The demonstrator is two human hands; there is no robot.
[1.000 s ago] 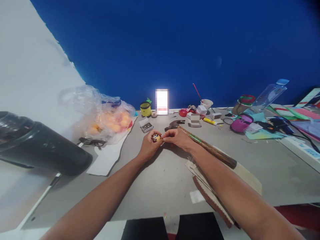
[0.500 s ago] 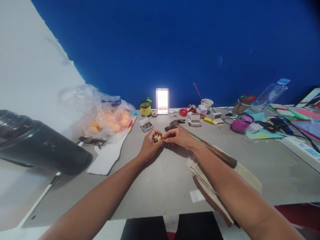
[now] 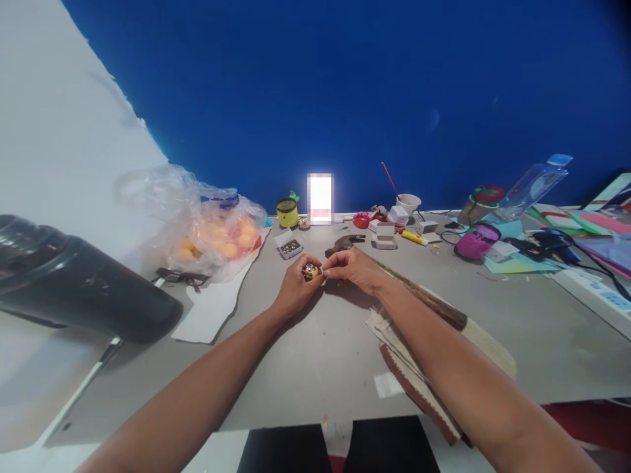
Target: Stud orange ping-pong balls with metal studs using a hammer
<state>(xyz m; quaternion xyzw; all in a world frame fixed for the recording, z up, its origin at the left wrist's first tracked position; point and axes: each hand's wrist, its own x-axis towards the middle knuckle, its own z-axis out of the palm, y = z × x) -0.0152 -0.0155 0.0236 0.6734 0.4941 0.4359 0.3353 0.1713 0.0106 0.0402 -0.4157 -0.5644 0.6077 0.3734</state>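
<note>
My left hand (image 3: 294,287) curls around a small orange-yellow ball (image 3: 311,270) whose upper face is dotted with shiny metal thumbtack-like heads. Beside it, my right hand (image 3: 353,269) has its thumb and forefinger pinched together, meeting the left fingertips at the ball's right side. Whatever lies in that pinch is too small to make out. Just beyond the left hand stands an open little box (image 3: 288,246) of shiny metal pieces. A claw hammer (image 3: 424,295) lies under and behind my right forearm, its head past the right hand.
At left are a big dark bottle (image 3: 93,282) and a clear plastic bag (image 3: 217,230) with orange round things. A cloth with a brown edge (image 3: 419,387) lies beneath my right arm. Along the back stand a paper cup (image 3: 408,202), a yellow tube (image 3: 414,237) and small boxes.
Both hands stay almost in place. The ball has turned slightly in my left hand, and the fingertips have shifted a little around it.
</note>
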